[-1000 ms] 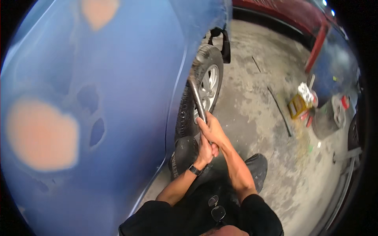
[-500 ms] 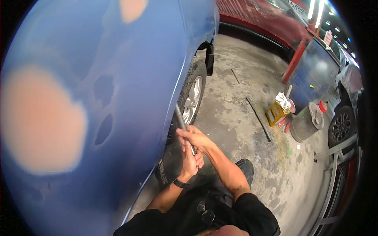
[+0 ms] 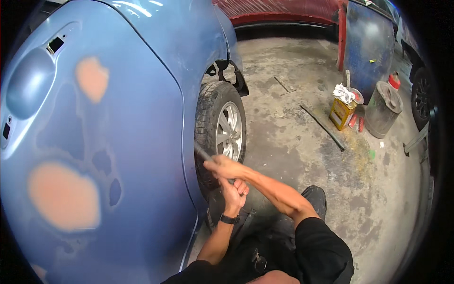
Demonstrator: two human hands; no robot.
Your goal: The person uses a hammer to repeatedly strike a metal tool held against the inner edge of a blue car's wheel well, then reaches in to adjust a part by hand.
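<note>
I see my right hand (image 3: 226, 166) closed around a thin grey metal rod (image 3: 202, 152), blurred and mostly hidden beside the blue car's grey-rimmed wheel (image 3: 222, 130), while my left hand (image 3: 232, 193) curls shut just below it, its grip unclear.

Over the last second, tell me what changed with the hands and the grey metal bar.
Both hands, right hand above left hand, drew the grey metal bar down from the silver-rimmed wheel toward the blue car panel. Both still grip it. The yellow can stayed put.
</note>
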